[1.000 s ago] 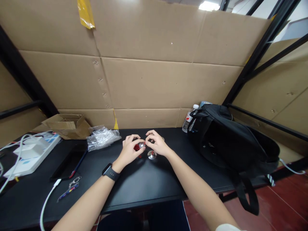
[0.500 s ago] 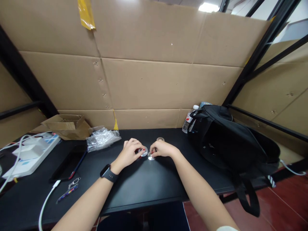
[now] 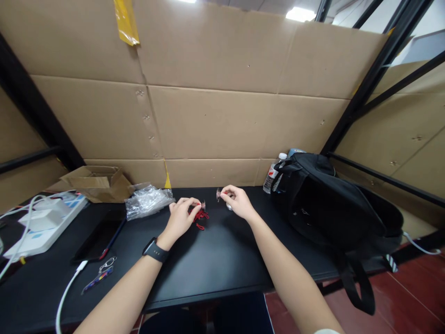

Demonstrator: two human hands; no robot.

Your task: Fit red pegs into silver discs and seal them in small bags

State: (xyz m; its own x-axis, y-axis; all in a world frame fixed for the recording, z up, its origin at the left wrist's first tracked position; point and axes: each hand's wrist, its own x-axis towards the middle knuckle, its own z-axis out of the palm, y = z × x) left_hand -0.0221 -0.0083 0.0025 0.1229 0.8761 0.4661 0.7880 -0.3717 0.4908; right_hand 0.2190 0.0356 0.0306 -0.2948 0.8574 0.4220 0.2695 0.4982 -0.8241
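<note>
My left hand (image 3: pixel 182 214), with a black watch (image 3: pixel 155 250) on its wrist, pinches a small round metal finger cymbal (image 3: pixel 203 205) by its back. A red cord (image 3: pixel 200 215) hangs below it in a loose tangle, and one loop lies on the black table. Across a gap, my right hand (image 3: pixel 238 200) pinches a second small metal cymbal (image 3: pixel 218 195), also with red at its back. Both discs stand on edge, facing each other and apart. Below my right hand another small silvery round piece (image 3: pixel 229 207) shows, partly hidden by the fingers.
Crumpled clear plastic (image 3: pixel 149 202) and a brown paper bag (image 3: pixel 99 183) lie left of my hands. Farther left are a phone (image 3: pixel 100 236), a keyring (image 3: pixel 100 273) and a white power strip (image 3: pixel 52 227). A water bottle (image 3: pixel 271 178) and black backpack (image 3: pixel 333 204) stand right.
My hands have drawn apart and lifted the two cymbals from near the tabletop. The discs have turned onto their edges, my right hand moved farther back, and the red cord now shows.
</note>
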